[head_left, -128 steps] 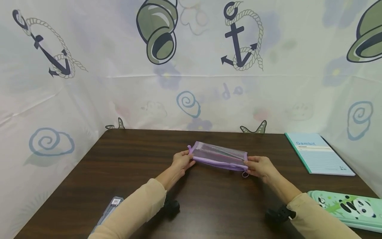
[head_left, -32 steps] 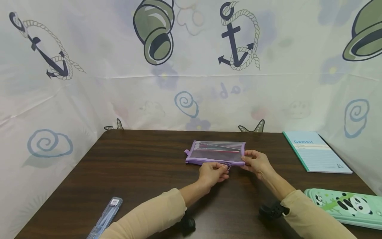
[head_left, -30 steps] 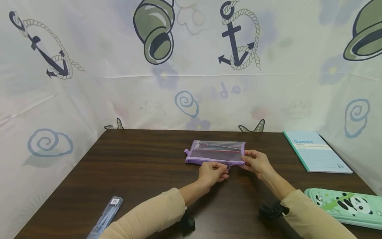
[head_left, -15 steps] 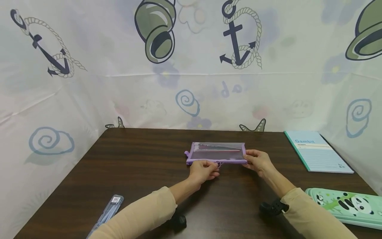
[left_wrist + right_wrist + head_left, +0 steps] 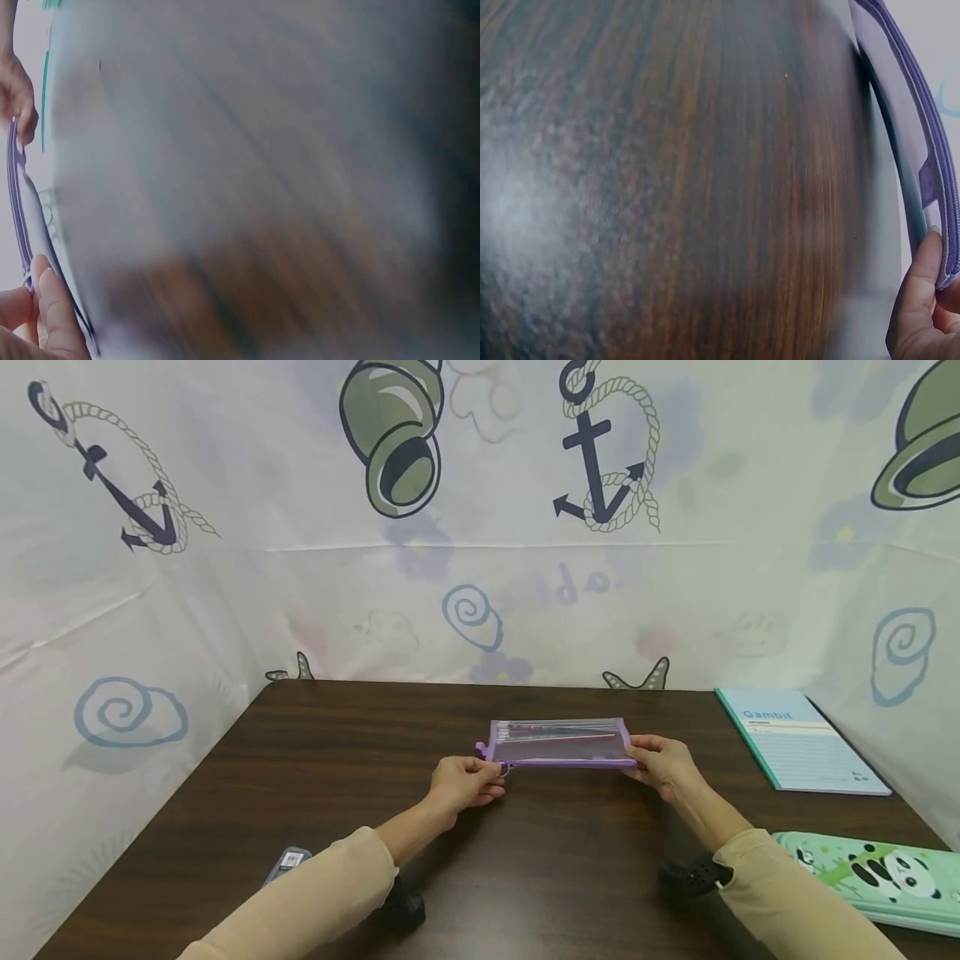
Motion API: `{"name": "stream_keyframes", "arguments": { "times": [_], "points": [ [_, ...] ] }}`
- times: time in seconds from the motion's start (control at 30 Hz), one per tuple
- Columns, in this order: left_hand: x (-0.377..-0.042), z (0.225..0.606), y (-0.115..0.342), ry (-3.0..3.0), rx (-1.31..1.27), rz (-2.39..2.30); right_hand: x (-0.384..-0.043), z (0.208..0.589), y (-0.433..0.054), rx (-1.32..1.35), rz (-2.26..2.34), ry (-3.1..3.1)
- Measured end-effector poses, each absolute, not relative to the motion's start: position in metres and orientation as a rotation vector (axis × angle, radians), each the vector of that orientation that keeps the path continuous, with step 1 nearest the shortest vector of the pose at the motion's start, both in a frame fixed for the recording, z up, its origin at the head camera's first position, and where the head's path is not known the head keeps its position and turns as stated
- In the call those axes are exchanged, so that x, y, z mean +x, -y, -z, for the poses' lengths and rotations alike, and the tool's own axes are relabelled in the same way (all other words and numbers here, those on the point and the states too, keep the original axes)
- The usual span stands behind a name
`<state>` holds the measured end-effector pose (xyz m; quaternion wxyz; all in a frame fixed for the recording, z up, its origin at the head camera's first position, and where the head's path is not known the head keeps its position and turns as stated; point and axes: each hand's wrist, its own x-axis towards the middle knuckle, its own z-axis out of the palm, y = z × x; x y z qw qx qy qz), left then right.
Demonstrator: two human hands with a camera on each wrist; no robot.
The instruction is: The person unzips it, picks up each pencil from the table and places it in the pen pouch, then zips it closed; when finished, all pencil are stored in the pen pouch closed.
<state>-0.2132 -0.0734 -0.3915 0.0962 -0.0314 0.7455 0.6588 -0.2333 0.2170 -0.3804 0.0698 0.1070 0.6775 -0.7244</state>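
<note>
A see-through pencil pouch (image 5: 555, 743) with purple edging is held slightly tilted over the far middle of the table; several thin sticks, one of them red, lie inside it. Its purple zipper (image 5: 577, 763) runs along the side facing me. At the zipper's left end my left hand (image 5: 463, 785) pinches the ring-shaped zipper pull (image 5: 505, 769) between thumb and fingers. My right hand (image 5: 669, 767) grips the pouch's near right corner, the thumb on top. In the right wrist view the zipper band (image 5: 930, 112) bends up from the right hand's fingers (image 5: 919, 292).
On the dark wooden table (image 5: 525, 877), a light blue notebook (image 5: 806, 747) lies at the back right. A green panda pencil case (image 5: 885, 877) is at the right edge. Beside my left sleeve shows the end of a clear plastic case (image 5: 288, 862). A patterned cloth hangs behind.
My left hand has slid the zipper pull leftward along the pouch, from near its right end to its left end. The right hand keeps its grip on the corner, shifting slightly right.
</note>
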Motion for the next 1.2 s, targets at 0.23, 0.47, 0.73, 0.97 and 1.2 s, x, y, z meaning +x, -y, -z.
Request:
{"name": "stream_keyframes", "arguments": {
  "times": [0.23,0.47,0.73,0.97,1.2],
  "points": [
    [-0.219,0.391,0.092,-2.235,-0.151,-1.938,-0.235,0.379,-0.219,0.343,2.181,-2.033],
    [-0.221,0.391,0.099,-2.236,-0.180,-1.922,-0.234,0.379,-0.221,0.355,2.146,-2.057],
    [-0.225,0.395,0.096,-2.061,-0.167,-2.050,-0.233,0.383,-0.219,0.260,2.029,-2.087],
    [-0.233,0.398,0.090,-1.986,-0.269,-2.085,-0.231,0.388,-0.221,0.221,1.994,-2.071],
    [-0.252,0.414,0.097,-1.954,-0.133,-2.015,-0.231,0.391,-0.223,0.172,1.974,-2.092]
  ]
}}
